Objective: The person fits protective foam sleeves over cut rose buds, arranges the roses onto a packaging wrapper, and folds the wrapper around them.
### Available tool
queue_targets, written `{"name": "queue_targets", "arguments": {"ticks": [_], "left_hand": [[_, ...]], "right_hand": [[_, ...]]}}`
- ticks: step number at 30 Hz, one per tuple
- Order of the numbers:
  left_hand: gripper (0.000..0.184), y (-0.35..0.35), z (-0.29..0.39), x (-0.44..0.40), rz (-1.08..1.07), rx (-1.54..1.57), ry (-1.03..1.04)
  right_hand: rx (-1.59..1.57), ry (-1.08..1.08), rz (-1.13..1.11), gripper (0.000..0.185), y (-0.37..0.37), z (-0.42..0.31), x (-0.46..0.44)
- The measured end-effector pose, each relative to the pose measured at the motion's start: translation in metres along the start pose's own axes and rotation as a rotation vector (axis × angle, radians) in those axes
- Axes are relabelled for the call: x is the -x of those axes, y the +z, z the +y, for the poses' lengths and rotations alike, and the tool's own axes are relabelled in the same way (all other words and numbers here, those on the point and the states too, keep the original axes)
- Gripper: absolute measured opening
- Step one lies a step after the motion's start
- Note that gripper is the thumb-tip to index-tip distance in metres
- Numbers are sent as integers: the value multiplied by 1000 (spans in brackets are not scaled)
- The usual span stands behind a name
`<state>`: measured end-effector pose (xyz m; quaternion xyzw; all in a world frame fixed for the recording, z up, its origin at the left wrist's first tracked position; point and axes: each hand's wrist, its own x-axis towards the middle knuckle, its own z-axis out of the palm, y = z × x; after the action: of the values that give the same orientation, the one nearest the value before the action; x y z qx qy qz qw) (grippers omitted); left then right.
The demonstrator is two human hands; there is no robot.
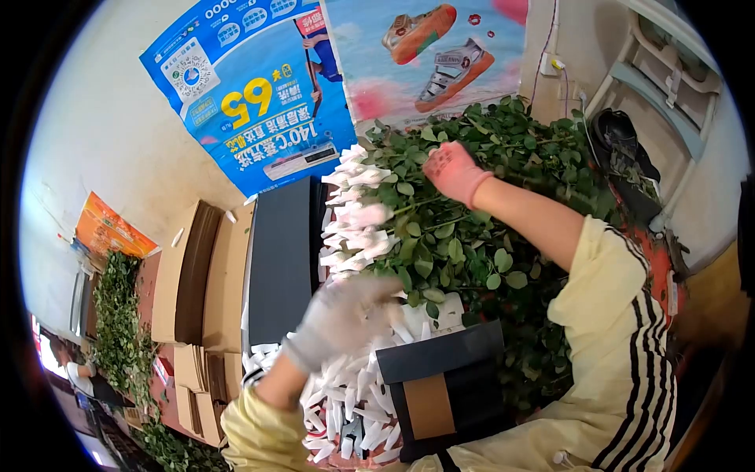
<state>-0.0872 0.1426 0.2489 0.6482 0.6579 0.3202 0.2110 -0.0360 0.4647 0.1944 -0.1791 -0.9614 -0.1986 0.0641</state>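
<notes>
My right hand (456,175), in a pink glove, is closed above the pile of leafy green stems (503,157). Whatever sits inside its fingers is hidden. Lower left, my left hand (338,318) wears a pale grey glove and is smeared by motion; its fingers cannot be made out clearly. It hovers over a heap of loose white sleeve-like pieces (370,385). White-covered stem ends (350,236) form a row along the left side of the greenery. One pinkish-white covered end (368,214) sticks out among them on a green stem.
A black box-like thing with a brown patch (429,401) lies near my body, beside a small grey tool (351,436). Dark sheets (281,259) and cardboard stacks (185,275) stand left. A chair (661,86) is right; a person (82,377) is far left.
</notes>
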Motion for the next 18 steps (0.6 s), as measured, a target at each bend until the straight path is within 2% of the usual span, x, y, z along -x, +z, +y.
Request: {"name": "queue_targets", "arguments": {"ticks": [1,2,4,5,6,7,8,9,10,12,13,15,16,18], "left_hand": [[36,-7,-17,-16,140,-73,39],[38,-11,-35,-32,281,-146,82],[41,-15,-61,-60,470,-538,197],[43,-13,-66,-71,462,-566,176],[39,-9,-77,-83,542,-658,252],[38,-6,-67,-93,400,-614,98],[36,-1,-57,-102,261,-570,-56],[34,14,-77,-105,270,-639,117],[35,27,-79,-104,182,-682,109],[34,59,-106,-105,259,-749,253],[34,64,-105,-104,253,-746,253],[26,70,-101,-107,135,-788,162],[26,70,-99,-107,131,-792,175],[26,71,-96,-105,163,-793,152]], "right_hand": [[7,1,4,22,11,8,5],[718,-74,210,24,33,16,10],[557,-227,106,8,30,29,16],[473,-296,45,15,28,35,19],[410,-243,-86,16,29,32,18],[349,-181,-211,17,23,26,17],[275,-111,-433,19,18,14,9],[122,-61,-449,21,0,4,7],[3,-109,-323,27,-25,-8,9],[77,-101,76,36,-39,-27,7],[73,-98,70,36,-28,-33,1],[186,-58,294,46,-2,-43,-14],[189,-45,295,46,3,-44,-24],[-176,67,-226,50,6,-40,-47]]}}
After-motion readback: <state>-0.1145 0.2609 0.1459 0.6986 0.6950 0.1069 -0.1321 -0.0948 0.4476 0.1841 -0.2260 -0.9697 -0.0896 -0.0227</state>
